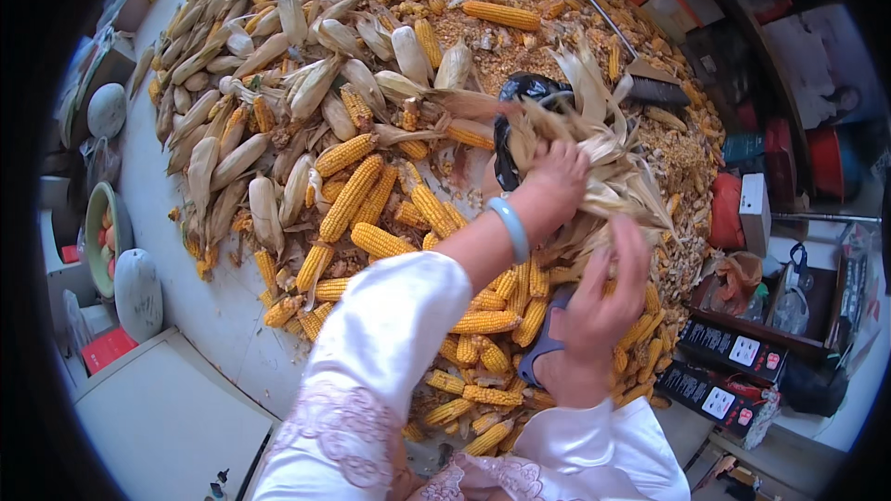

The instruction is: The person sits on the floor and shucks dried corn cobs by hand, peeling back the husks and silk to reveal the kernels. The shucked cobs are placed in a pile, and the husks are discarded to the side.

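My left hand (557, 172), with a pale bracelet (510, 228) at the wrist, has its fingers curled onto a bunch of dry corn husks (616, 174). Beneath and beside the husks shows a black plastic bag (508, 153); its inside is hidden. My right hand (605, 299) is just below the bunch, slightly blurred, with its fingers apart and nothing visible in them. Husked yellow corn cobs (487, 322) lie under and around my forearms. Unhusked ears (313, 87) are heaped on the upper left. A blue sandal (532, 362) is partly covered by my right hand.
Loose kernels and debris (480, 42) spread at the top, with a brush (654, 83) on them. Boxes (731, 348) and a tray (821, 320) stand at right. On the left are wax-gourd-like fruits (138, 292), a green bowl (97, 271) and a white cabinet top (167, 417).
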Action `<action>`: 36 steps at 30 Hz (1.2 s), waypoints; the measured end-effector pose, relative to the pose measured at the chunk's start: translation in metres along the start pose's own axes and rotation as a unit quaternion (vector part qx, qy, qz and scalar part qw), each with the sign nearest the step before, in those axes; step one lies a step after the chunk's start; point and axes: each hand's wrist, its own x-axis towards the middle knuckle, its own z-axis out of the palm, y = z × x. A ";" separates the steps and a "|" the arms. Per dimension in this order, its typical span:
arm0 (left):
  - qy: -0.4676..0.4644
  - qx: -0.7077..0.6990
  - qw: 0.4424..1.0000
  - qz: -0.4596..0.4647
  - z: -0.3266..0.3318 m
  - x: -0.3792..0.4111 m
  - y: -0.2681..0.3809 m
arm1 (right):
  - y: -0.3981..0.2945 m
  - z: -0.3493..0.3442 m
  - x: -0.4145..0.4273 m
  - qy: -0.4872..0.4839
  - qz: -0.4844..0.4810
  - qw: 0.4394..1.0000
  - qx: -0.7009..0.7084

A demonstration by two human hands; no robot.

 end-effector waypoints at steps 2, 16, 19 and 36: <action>-0.026 -0.012 1.000 0.013 0.026 0.000 0.008 | 0.040 0.005 0.031 -0.178 0.080 0.981 -0.021; 0.215 -0.192 0.950 0.119 -0.049 -0.097 -0.032 | 0.178 0.110 0.024 -0.591 0.352 0.705 0.171; 0.259 -0.094 0.961 0.007 -0.057 -0.169 -0.124 | 0.162 0.109 0.028 -0.587 0.243 0.765 0.107; 0.186 -0.175 0.869 -0.423 -0.032 -0.312 -0.254 | -0.064 0.045 0.012 -0.354 -0.117 0.925 0.067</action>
